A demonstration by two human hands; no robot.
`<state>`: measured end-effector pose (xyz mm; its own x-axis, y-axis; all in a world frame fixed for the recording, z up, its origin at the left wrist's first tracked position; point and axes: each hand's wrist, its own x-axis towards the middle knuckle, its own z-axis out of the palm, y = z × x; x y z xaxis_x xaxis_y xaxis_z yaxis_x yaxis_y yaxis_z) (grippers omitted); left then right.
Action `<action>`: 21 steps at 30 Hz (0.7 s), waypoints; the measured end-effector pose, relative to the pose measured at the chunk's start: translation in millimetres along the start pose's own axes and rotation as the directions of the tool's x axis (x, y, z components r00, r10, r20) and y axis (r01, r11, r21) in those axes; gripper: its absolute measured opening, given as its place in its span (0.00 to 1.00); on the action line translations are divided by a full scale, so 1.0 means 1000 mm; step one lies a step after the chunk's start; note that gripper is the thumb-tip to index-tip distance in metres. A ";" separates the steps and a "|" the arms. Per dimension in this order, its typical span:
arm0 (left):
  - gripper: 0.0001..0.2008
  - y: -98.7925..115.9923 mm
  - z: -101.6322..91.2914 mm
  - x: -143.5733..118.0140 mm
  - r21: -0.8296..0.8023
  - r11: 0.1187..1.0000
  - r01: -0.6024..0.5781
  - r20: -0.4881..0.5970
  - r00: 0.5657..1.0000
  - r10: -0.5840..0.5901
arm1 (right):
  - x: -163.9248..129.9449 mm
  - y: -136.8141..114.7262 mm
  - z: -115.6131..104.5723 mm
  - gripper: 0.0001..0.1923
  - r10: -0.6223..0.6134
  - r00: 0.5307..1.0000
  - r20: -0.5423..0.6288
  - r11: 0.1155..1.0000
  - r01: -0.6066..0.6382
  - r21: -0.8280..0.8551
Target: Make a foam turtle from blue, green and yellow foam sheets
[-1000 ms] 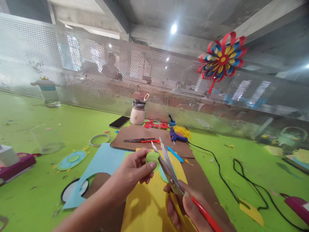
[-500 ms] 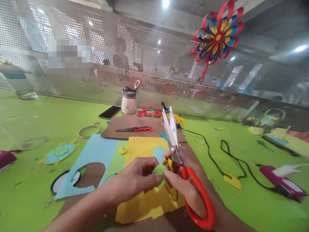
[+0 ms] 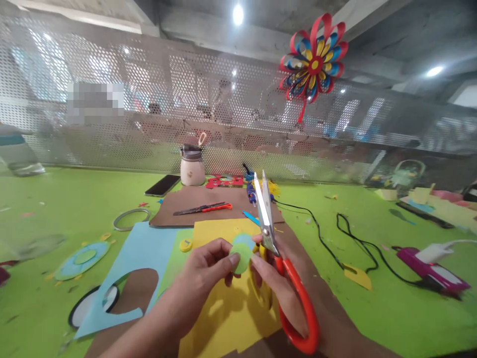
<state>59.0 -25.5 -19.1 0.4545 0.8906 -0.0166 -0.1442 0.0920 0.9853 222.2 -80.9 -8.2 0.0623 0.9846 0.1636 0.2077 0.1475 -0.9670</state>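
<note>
Between my hands is a small light-green paper disc (image 3: 242, 259). My left hand (image 3: 208, 266) pinches its left edge between thumb and fingers. My right hand (image 3: 278, 281) holds scissors (image 3: 265, 219), their silver blades pointing up and slightly apart, the red handle around the base of the hand. Its fingertips are at the disc's right edge. A yellow loop (image 3: 261, 293) shows beside the right fingers; I cannot tell if it belongs to the scissors. Below lies yellow paper (image 3: 219, 308), with a light-blue paper circle (image 3: 243, 240) just behind the disc.
Blue paper (image 3: 130, 248) with a round cutout lies left, near a tape roll (image 3: 93, 306) and a blue-green paper disc (image 3: 82, 257). A red-handled cutter (image 3: 203, 208) rests on brown board (image 3: 171, 199). Behind stand a phone (image 3: 162, 185) and a bottle (image 3: 192, 169). A cord (image 3: 316, 233) runs right.
The camera view has shifted, so the table appears lower. The green disc is turned flatter toward me and held slightly higher. The scissors stay in my right hand.
</note>
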 end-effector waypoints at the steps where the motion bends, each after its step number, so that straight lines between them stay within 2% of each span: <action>1: 0.10 0.003 -0.002 0.000 0.001 0.999 -0.040 -0.043 0.998 0.040 | 0.000 0.004 0.002 0.18 0.014 1.000 -0.011 0.999 -0.013 0.050; 3: 0.09 0.010 -0.007 0.000 0.000 0.992 -0.128 -0.111 0.986 0.127 | 0.000 0.014 0.008 0.22 0.045 0.999 0.000 0.986 -0.044 0.158; 5: 0.09 0.017 -0.010 -0.002 0.001 0.981 -0.195 -0.147 0.970 0.193 | -0.001 0.026 0.015 0.27 0.075 0.994 0.078 0.961 -0.093 0.261; 7: 0.09 0.023 -0.012 -0.003 0.015 0.974 -0.226 -0.172 0.959 0.225 | -0.002 0.037 0.021 0.32 0.060 0.979 0.196 0.932 -0.125 0.340; 10: 0.08 0.026 -0.012 -0.005 0.019 0.971 -0.240 -0.187 0.953 0.239 | -0.004 0.046 0.026 0.32 0.082 0.949 0.305 0.903 -0.201 0.381; 14: 0.09 0.025 -0.009 -0.008 -0.014 0.970 -0.245 -0.183 0.954 0.238 | -0.004 0.051 0.028 0.27 0.186 0.931 0.315 0.884 -0.298 0.360; 21: 0.08 0.026 -0.002 -0.013 -0.060 0.970 -0.235 -0.188 0.957 0.221 | -0.006 0.052 0.024 0.28 0.122 0.953 0.279 0.952 -0.192 0.240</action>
<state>47.8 -33.7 6.1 0.2381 0.9564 0.1694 -0.2994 -0.0937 0.9495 209.0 -76.5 -64.0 -0.1875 0.9821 -0.0167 -0.0486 -0.0262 -0.9985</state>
